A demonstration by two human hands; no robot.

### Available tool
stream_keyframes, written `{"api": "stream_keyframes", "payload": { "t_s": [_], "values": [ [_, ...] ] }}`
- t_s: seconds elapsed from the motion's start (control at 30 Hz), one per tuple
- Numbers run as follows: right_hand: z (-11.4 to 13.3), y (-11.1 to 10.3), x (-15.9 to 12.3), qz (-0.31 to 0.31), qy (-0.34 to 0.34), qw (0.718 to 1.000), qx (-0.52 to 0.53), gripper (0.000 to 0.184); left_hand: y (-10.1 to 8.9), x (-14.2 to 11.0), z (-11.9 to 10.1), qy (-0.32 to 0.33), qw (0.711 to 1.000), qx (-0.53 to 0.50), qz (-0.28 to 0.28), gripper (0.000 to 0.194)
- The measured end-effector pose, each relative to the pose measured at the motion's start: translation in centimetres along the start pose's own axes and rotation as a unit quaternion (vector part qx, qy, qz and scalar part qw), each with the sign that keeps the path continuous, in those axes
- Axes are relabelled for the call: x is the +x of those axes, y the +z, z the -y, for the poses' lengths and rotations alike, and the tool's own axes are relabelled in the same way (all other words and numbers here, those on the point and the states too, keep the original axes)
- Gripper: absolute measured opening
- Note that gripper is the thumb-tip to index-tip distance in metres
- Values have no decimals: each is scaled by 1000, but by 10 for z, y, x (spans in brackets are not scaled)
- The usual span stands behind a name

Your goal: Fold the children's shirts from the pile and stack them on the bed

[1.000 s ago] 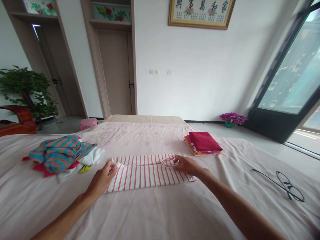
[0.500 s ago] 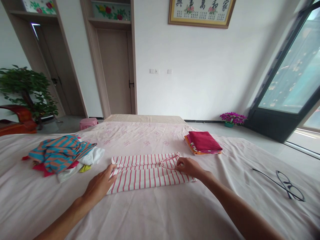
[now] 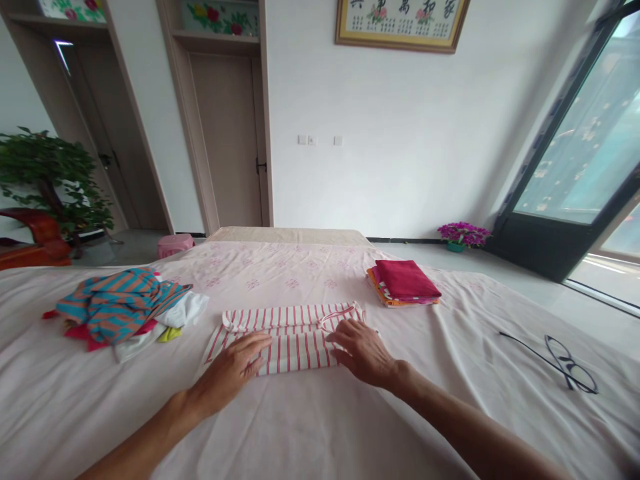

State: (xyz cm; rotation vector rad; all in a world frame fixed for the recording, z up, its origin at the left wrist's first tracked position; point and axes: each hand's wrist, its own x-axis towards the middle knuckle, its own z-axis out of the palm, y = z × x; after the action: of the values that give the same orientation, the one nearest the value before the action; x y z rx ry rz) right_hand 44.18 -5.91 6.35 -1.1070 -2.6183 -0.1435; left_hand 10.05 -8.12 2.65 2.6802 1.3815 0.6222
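A red-and-white striped garment (image 3: pixel 290 327) lies folded flat in the middle of the pink bedsheet (image 3: pixel 310 427). My left hand (image 3: pixel 235 370) rests flat on its near left part, fingers stretched out. My right hand (image 3: pixel 363 352) lies flat on its near right part, fingers spread, just below the garment's neck opening. Neither hand grips anything.
A heap of unfolded clothes (image 3: pixel 120 310), striped teal and orange on top, sits at the left. A folded stack with a dark red piece on top (image 3: pixel 404 283) lies at the right. Glasses (image 3: pixel 567 363) rest far right. Doors, a plant (image 3: pixel 55 177) and a glass door stand beyond.
Both hands have come in from the garment's two ends onto its near half and opened flat. The garment's near edge looks narrower than before.
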Motion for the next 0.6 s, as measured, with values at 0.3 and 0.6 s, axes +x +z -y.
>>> {"api": "stream_keyframes", "payload": {
  "t_s": [0.3,0.6],
  "values": [
    [-8,0,-34,34,-43,998,11,36,6,-10,-4,-10,991,75,108,60],
    [-23,1,6,11,129,991,21,35,16,7,14,-135,990,32,-16,42]
  ]
}}
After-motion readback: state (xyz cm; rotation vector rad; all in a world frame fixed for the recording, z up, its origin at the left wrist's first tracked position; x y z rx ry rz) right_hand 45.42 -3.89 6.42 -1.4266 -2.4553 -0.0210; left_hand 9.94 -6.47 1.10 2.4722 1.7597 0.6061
